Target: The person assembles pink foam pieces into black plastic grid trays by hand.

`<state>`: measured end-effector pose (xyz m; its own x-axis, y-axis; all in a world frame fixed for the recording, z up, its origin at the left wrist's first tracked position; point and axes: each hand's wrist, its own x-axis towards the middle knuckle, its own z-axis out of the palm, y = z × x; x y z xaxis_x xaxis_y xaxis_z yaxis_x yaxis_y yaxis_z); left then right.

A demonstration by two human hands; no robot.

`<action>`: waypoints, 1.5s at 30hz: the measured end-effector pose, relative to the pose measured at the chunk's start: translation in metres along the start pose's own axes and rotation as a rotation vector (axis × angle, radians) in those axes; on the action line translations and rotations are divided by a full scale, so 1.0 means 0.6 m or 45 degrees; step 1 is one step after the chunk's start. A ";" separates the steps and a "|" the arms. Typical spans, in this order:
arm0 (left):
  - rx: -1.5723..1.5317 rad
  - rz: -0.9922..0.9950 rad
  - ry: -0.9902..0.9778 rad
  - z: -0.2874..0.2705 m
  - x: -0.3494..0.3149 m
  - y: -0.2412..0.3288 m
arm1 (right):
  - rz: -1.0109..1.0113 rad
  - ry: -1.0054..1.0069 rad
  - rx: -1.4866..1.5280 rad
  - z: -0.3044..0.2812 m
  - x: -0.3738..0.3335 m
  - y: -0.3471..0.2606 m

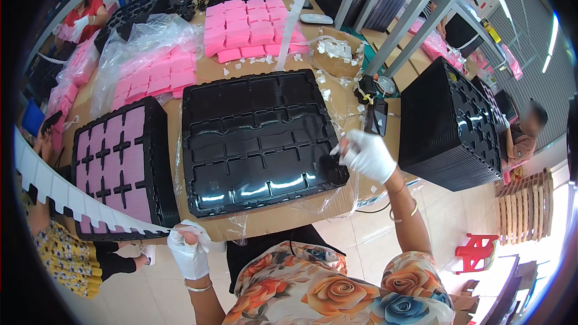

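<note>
From where I sit, far away, the biggest thing I have is the table (392,136). On the far side are pink pads (247,29) in a pile. At the right stands a tall stack of black trays (448,138). In the middle, at the near edge, lies the black tray (259,138), flat and shiny. Left of it is a shorter stack (161,165) with pale pink pads on top.

A long white strip (78,200) with teeth bends in from the left, and its end is in my left hand (191,247). Those gloved fingers are pinched together on it, low at the near edge. My right hand (373,156) is at the tray's right edge, fingers bent. I can't tell if they pinch anything or touch the tray.

I think the strip could catch on the left stack if I pull it sideways. A hard push from the right hand could slide the tray off the near edge. Little white scraps (326,94) lie close by, and a careless glove might drag them onto the tray.
</note>
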<state>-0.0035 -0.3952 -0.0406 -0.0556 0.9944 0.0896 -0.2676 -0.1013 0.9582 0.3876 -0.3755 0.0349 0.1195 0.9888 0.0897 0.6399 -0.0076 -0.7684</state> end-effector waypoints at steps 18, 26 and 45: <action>0.825 0.020 0.061 -0.058 0.207 0.204 | -0.531 0.475 -0.338 -0.009 0.232 0.081; 2.121 0.575 -0.364 -0.021 0.561 0.089 | -0.910 0.107 -0.308 0.202 0.382 -0.116; 2.451 0.188 -0.462 0.026 0.629 0.074 | -0.723 -0.053 -0.538 0.387 0.545 -0.198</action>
<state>-0.0214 -0.0238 0.0401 0.2578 0.9661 -0.0146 0.9599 -0.2578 -0.1104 0.1745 -0.0166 0.0084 -0.3437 0.8621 0.3724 0.8356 0.4618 -0.2976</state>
